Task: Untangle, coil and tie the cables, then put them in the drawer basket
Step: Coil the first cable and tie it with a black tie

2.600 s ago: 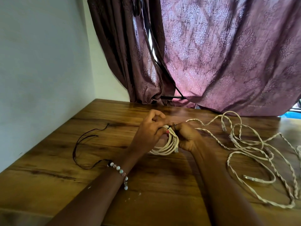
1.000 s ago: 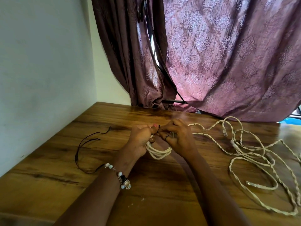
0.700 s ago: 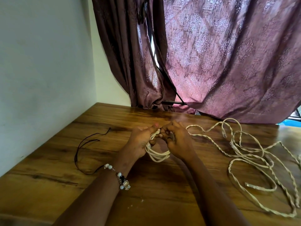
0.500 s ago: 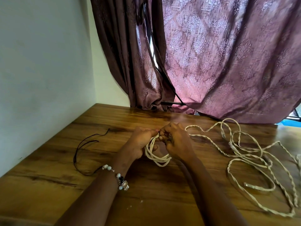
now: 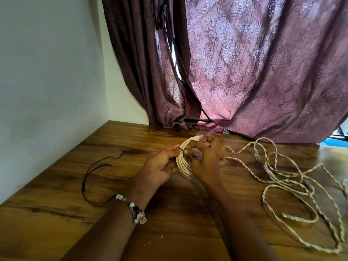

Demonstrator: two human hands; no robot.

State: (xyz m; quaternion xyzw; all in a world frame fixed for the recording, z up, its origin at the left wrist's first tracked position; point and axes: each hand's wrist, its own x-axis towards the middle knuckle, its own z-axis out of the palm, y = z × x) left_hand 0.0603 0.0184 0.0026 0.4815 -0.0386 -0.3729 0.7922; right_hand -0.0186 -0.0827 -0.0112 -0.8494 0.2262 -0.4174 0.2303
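Observation:
A small coil of cream cable (image 5: 183, 164) is held upright between both hands over the middle of the wooden table (image 5: 169, 223). My left hand (image 5: 160, 168) pinches a thin black tie (image 5: 181, 149) at the coil's left side. My right hand (image 5: 207, 161) grips the coil from the right, fingers curled round its strands, with a plug end (image 5: 198, 137) sticking out on top. To the right a tangle of twisted cream cables (image 5: 286, 187) lies loose on the table. The drawer basket is not in view.
A thin black cord (image 5: 90, 178) lies looped on the table at the left. A white wall runs along the left edge. Purple curtains (image 5: 244, 72) hang behind the table's far edge.
The coil has been turned up on edge between my hands, and its plug end now points up. The black tie shows at the coil's left side, pinched by my left hand.

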